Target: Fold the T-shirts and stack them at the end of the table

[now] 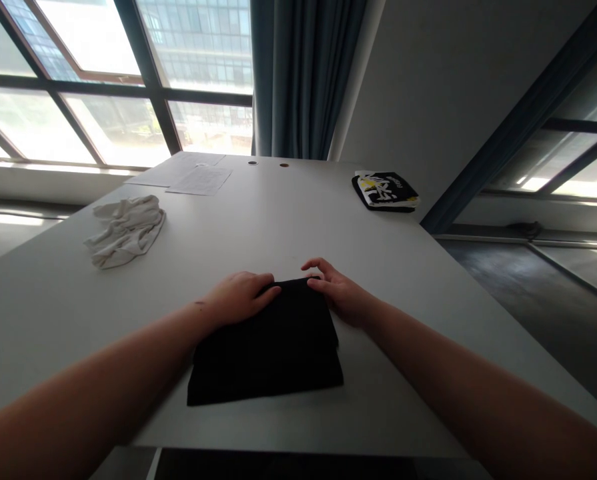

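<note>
A folded black garment (268, 353) lies flat on the white table near its front edge. At its far left corner, my left hand (243, 293) grips the fold, the thumb on top and the other fingers over the far edge. My right hand (341, 293) holds the far right corner with the thumb on the cloth, while the index finger curves up above it. The lower layer of cloth sticks out a little past the upper one at the near side. Which kind of garment it is cannot be made out.
On the white table (278, 220), a crumpled light cloth (128, 230) lies to the left. Several printed sheets (198, 180) are behind it. A folded stack of black and white printed clothing (385, 191) sits at the far right. A blue curtain (303, 80) and windows stand beyond.
</note>
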A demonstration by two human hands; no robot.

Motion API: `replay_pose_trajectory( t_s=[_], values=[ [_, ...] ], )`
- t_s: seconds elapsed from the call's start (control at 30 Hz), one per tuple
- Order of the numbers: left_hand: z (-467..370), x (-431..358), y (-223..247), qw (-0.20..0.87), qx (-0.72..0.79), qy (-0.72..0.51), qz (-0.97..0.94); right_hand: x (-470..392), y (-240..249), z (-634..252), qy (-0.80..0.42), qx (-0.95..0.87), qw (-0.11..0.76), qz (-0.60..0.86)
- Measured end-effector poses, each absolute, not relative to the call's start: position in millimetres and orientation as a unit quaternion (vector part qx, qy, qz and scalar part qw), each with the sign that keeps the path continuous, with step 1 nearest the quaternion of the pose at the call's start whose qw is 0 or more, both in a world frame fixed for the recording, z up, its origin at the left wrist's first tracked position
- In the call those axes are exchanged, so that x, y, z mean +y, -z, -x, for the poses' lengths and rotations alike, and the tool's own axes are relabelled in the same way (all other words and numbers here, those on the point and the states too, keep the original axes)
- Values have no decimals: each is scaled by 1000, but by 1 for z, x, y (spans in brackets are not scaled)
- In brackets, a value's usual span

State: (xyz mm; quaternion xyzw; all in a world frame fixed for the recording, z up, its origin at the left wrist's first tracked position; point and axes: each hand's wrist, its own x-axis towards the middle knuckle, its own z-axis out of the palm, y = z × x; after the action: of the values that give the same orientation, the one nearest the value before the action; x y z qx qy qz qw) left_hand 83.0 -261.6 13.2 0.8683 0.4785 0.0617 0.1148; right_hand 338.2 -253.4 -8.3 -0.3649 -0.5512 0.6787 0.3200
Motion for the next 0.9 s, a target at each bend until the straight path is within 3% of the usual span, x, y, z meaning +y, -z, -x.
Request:
replay_pose_trajectory(
  t_s=[0.23,0.37,0.53,0.9],
  values=[
    [-80,-255,-12,94,531,-93,-837,-250,12,-337,-663,-540,370,363],
    [-80,-254,-13,80,565,-99,-815,-250,8,-342,-653,-603,302,344],
    [-81,-254,-13,79,569,-106,-811,-250,-3,-348,-557,-745,178,321],
    [-78,-251,-12,108,548,-110,-822,-254,-3,-346,-558,-734,193,335]
  ],
)
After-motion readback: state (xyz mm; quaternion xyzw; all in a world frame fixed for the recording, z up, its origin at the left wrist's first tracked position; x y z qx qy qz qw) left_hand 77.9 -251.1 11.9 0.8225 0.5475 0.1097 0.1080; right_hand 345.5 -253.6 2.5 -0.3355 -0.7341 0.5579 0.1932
